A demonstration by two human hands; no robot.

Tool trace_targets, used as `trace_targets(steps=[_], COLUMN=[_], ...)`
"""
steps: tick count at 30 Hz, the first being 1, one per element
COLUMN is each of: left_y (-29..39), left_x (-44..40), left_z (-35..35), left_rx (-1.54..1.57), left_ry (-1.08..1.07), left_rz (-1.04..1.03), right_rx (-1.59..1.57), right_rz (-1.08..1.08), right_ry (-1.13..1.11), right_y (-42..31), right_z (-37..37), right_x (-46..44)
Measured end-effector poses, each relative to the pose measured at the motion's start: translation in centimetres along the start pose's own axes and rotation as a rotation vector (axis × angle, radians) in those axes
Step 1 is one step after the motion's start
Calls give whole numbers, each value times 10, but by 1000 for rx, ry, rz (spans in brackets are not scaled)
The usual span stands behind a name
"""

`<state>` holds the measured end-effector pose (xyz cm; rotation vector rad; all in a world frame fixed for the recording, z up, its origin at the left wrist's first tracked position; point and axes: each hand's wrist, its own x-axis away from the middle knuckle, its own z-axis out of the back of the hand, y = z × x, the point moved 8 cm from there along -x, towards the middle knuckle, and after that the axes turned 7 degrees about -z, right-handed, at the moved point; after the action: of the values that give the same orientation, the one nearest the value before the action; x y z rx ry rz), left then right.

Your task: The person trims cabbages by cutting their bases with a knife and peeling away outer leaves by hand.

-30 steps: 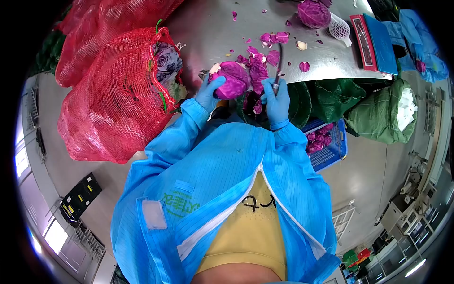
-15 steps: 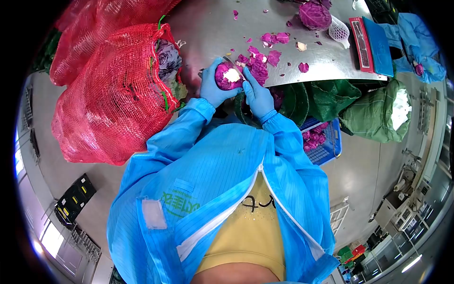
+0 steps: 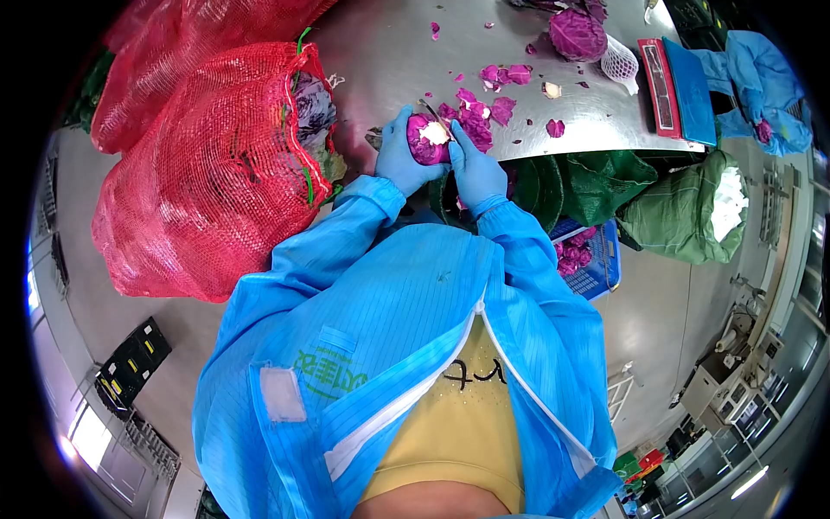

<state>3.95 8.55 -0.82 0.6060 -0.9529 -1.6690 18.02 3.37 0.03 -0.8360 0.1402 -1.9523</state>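
Observation:
A small red cabbage with a pale cut stem end sits in my left hand, whose blue-gloved fingers wrap round its left and lower sides. My right hand, also gloved, is closed on a knife; the thin blade lies against the cabbage's upper right side, and the handle is hidden in the fingers. Torn purple cabbage leaves lie on the steel table just beyond both hands.
A red mesh sack of cabbages stands at left. Another cabbage, a white foam net and a blue-and-red case lie on the table. Below its edge are green sacks and a blue crate holding cabbages.
Both hands have shifted slightly right together with the cabbage. The knife blade has moved to a more upright slant at the cabbage's top, and more pale flesh shows at the stem end.

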Motion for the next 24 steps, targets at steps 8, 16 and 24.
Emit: trace_targets(steps=[8,16,24], left_y=[19,20,22], left_x=[-5,-7,-10], left_z=[-2,-7,-9], left_rx=[-144,-203,-257], left_ry=[-73,-114,-154], left_rz=[8,20,24], right_rx=[39,-92,42], right_rz=[18,24,48], right_ry=[34,29,128], right_y=[7,13,13], right_z=[1,-1,10], right_x=[-10,-12,-14])
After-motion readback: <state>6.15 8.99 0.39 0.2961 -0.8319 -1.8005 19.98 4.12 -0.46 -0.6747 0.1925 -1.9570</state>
